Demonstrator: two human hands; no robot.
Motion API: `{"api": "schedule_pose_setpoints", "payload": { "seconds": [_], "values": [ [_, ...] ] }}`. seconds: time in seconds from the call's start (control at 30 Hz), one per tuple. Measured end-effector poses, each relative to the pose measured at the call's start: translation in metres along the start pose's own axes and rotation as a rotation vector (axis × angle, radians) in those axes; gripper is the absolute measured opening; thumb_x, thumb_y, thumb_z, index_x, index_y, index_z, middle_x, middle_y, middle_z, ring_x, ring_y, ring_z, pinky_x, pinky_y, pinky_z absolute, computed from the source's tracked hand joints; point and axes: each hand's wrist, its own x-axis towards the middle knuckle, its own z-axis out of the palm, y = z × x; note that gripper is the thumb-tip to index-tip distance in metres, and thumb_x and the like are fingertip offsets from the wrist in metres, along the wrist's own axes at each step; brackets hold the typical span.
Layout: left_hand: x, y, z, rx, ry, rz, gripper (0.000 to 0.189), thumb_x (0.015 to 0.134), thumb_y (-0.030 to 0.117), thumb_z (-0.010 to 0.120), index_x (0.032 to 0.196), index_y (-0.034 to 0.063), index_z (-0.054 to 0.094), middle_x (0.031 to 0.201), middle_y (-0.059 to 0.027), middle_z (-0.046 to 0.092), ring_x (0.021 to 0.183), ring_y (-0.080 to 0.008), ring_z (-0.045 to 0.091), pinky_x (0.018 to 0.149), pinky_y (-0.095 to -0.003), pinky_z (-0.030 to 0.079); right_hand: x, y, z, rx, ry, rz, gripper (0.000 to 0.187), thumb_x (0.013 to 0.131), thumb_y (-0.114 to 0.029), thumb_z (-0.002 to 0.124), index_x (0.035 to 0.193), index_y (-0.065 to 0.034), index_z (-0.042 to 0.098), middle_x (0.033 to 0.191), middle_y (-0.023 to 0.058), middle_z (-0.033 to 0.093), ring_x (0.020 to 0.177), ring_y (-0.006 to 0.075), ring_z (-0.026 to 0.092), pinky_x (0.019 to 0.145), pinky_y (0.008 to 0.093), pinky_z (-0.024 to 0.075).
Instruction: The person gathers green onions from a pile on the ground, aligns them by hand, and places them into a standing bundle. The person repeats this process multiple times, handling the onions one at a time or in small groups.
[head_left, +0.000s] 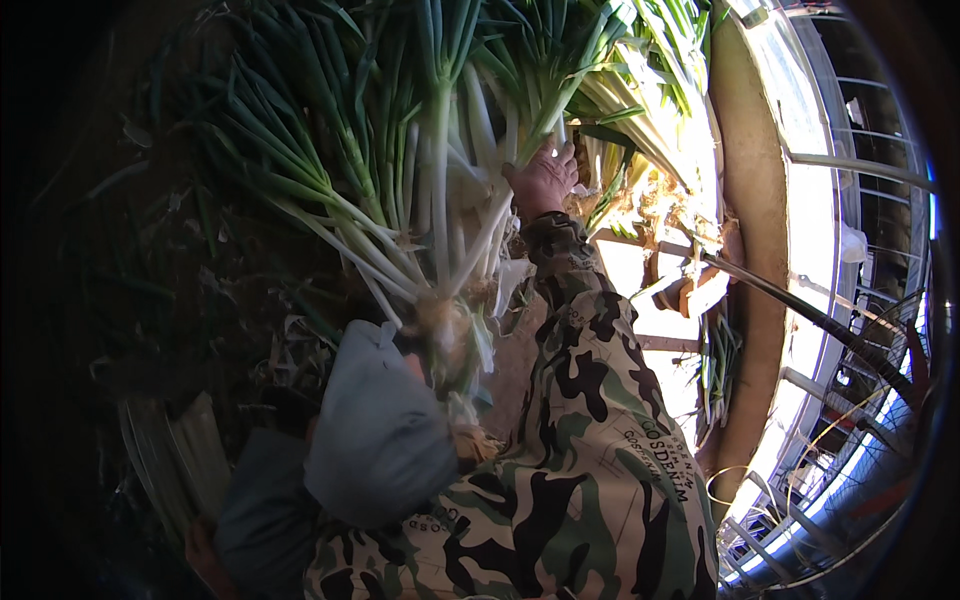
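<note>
My right hand (544, 178), in a camouflage sleeve, reaches up among long spring onions (442, 172). Its thumb and curled fingers lie around pale stalks at the right of the bunch. Green leaves fan out towards the top, and several white stems converge on a clump of roots (444, 319) below. Folded grey cloth (379, 435) stands in front of the lower part of that clump. Beside its edge shows a small patch of skin (413, 366), possibly my left hand, mostly hidden; what it touches cannot be seen.
More spring onions (660, 112) lie in bright sunlight at the right, beside a curved ledge (750, 247). A dark pole (810, 319) crosses towards metal bars at the right rim. Pale stalks (180, 450) and a partly shadowed hand (206, 553), owner unclear, are at lower left.
</note>
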Motion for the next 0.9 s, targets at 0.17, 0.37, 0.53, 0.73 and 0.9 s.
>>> {"api": "schedule_pose_setpoints", "payload": {
  "seconds": [0.17, 0.37, 0.53, 0.73, 0.9],
  "values": [
    [-0.02, -0.029, -0.003, -0.043, 0.132, -0.075, 0.035, 0.115, 0.022, 0.051, 0.133, -0.0002, 0.072, 0.123, -0.0153, 0.074, 0.11, -0.0251, 0.073, 0.096, -0.0389, 0.06, -0.045, -0.019, -0.017, 0.057, -0.306, 0.028, 0.094, 0.079, -0.057, 0.087, 0.141, 0.0036, 0.052, 0.127, 0.0346, 0.069, 0.12, 0.0469, 0.069, 0.1, 0.0532, 0.0563],
    [-0.022, 0.034, 0.02, -0.084, 0.098, -0.18, 0.037, 0.115, 0.025, 0.054, 0.135, -0.0003, 0.071, 0.123, -0.0157, 0.073, 0.111, -0.026, 0.072, 0.097, -0.04, 0.059, -0.097, 0.015, 0.056, 0.324, -0.208, 0.197, 0.074, 0.086, -0.064, 0.078, 0.104, 0.0068, 0.069, 0.107, 0.0302, 0.076, 0.104, 0.0495, 0.074, 0.091, 0.0556, 0.0577],
    [-0.011, 0.013, 0.014, -0.063, 0.044, -0.04, 0.044, 0.115, 0.033, 0.055, 0.136, -0.0026, 0.07, 0.122, -0.0189, 0.073, 0.114, -0.0312, 0.071, 0.097, -0.0446, 0.058, -0.105, 0.038, 0.06, 0.811, -0.122, 0.334, 0.032, 0.098, -0.03, 0.071, 0.106, 0.0008, 0.066, 0.084, 0.0137, 0.069, 0.074, 0.0265, 0.07, 0.064, 0.0413, 0.0556],
    [0.008, 0.024, 0.025, -0.026, 0.064, -0.067, 0.044, 0.111, 0.034, 0.059, 0.136, -0.0006, 0.071, 0.124, -0.0193, 0.074, 0.116, -0.0317, 0.071, 0.1, -0.0441, 0.057, -0.116, 0.034, 0.027, 0.86, -0.036, 0.233, 0.018, 0.106, -0.022, 0.065, 0.105, -0.0041, 0.062, 0.072, 0.0003, 0.06, 0.054, 0.0081, 0.054, 0.047, 0.0284, 0.043],
    [0.018, 0.036, 0.032, -0.035, 0.036, -0.089, 0.043, 0.108, 0.034, 0.063, 0.135, 0.0016, 0.072, 0.124, -0.019, 0.075, 0.117, -0.0312, 0.072, 0.102, -0.0429, 0.056, -0.177, -0.036, -0.076, 0.901, -0.229, -0.015, 0.024, 0.102, -0.019, 0.068, 0.106, 0.0016, 0.057, 0.083, 0.0173, 0.068, 0.073, 0.0245, 0.067, 0.066, 0.0432, 0.0544]
  ]
}}
